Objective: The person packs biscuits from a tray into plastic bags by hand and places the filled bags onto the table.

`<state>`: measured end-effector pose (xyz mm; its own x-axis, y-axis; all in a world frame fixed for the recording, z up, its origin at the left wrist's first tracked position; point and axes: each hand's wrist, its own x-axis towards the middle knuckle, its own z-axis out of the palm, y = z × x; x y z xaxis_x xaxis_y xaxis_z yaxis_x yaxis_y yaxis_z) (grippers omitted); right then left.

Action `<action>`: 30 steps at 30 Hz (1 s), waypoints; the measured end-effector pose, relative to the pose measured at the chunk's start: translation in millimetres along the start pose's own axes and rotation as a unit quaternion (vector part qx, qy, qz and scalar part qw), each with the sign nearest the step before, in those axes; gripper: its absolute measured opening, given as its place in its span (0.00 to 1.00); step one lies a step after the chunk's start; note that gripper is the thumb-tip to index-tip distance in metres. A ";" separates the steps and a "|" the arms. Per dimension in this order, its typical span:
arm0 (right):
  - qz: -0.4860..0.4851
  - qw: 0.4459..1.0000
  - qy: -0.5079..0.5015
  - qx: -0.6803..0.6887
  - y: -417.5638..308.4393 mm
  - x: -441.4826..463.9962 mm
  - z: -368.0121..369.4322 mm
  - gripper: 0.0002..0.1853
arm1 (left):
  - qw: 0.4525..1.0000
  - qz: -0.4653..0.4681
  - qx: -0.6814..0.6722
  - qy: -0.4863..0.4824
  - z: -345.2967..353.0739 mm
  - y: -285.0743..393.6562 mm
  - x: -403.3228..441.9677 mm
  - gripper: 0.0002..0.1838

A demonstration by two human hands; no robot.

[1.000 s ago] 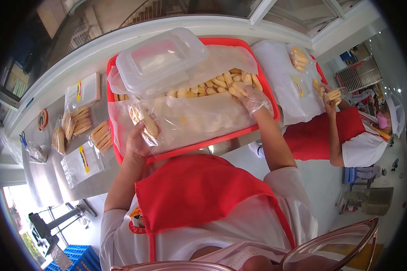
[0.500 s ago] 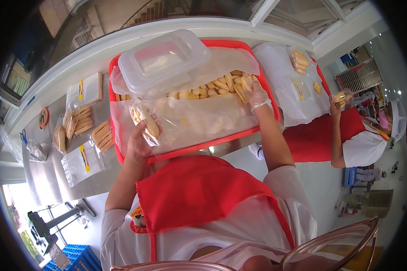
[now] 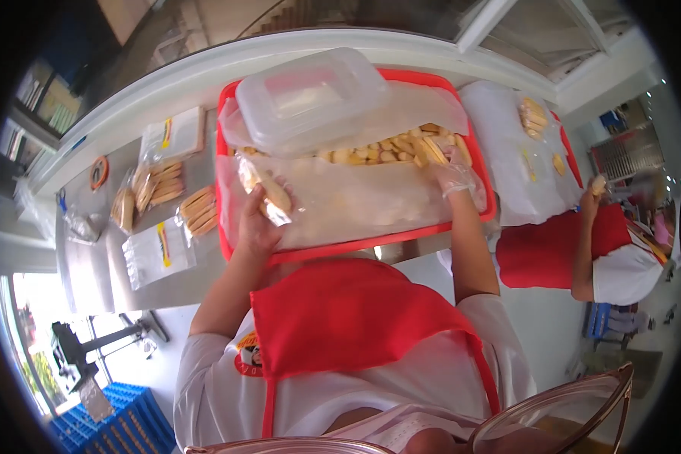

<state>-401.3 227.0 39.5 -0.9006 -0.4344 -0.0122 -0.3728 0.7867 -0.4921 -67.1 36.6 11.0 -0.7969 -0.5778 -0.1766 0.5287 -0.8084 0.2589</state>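
A red tray (image 3: 486, 189) lined with translucent sheets holds many finger-shaped biscuits (image 3: 371, 151) in an exposed strip. My left hand (image 3: 262, 219) is closed around a clear bag of biscuits (image 3: 274, 195) over the tray's left part. At the strip's right end, my right hand (image 3: 452, 170), in a clear plastic glove, is closed on biscuits (image 3: 431, 150); how many is unclear. A translucent plastic lid or box (image 3: 310, 94) lies over the tray's back left.
Filled biscuit bags (image 3: 159, 185), flat labelled bags (image 3: 159, 253), an orange tape roll (image 3: 98, 172) and scissors (image 3: 62, 200) lie left. A co-worker in a red apron (image 3: 556, 246) stands right, beside another sheet-covered tray (image 3: 507, 151). Blue crates (image 3: 113, 424) are lower left.
The view has shifted, so the tray and table appear farther right. My right hand has lifted biscuits slightly from the strip. My left hand still holds the bag, now tilted a little.
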 end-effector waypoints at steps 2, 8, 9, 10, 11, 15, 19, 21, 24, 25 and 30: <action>-0.017 1.000 -0.007 -0.017 1.1 -4.1 9.5 0.25 | 1.000 -0.005 -0.010 -0.019 -2.1 0.4 1.8 0.19; -0.003 0.994 0.108 0.027 2.0 5.2 -18.0 0.18 | 1.000 0.001 0.002 -0.006 -7.4 1.5 2.2 0.19; -0.015 0.993 0.114 -0.010 1.2 8.5 -19.0 0.18 | 1.000 0.001 0.004 0.009 -6.7 1.0 2.7 0.19; -0.024 0.991 0.120 -0.048 -2.7 11.2 -18.5 0.17 | 1.000 -0.002 0.007 0.024 -6.0 0.1 3.5 0.19; -0.051 0.992 0.115 -0.017 3.3 18.8 -12.0 0.18 | 1.000 -0.006 0.006 0.022 -6.7 0.1 3.5 0.20; -0.181 0.983 0.001 -0.007 11.6 26.6 -9.3 0.23 | 1.000 -0.012 0.015 0.017 -10.6 0.6 5.6 0.18; -0.140 0.966 -0.176 -0.129 18.6 45.1 -10.8 0.26 | 1.000 -0.017 0.009 -0.015 -8.9 1.8 5.8 0.18; -0.143 0.957 -0.199 -0.156 9.8 48.8 -13.6 0.27 | 1.000 -0.021 0.005 0.007 -9.7 3.1 6.2 0.17; -0.155 0.952 -0.212 -0.160 2.2 45.0 -19.4 0.29 | 0.999 -0.029 0.005 -0.019 -4.0 2.0 4.5 0.17; -0.161 0.950 -0.220 -0.155 2.7 46.7 -20.1 0.29 | 1.000 -0.027 0.000 -0.012 -5.1 2.0 5.3 0.17; -0.172 0.941 -0.224 -0.187 -4.8 45.1 -24.4 0.31 | 0.999 -0.014 0.015 0.026 -7.6 2.0 5.7 0.17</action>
<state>-445.5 214.3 62.6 -0.5597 -0.7666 -0.3147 -0.7529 0.6291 -0.1934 -68.4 30.8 3.4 -0.7939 -0.5614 -0.2335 0.4976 -0.8206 0.2810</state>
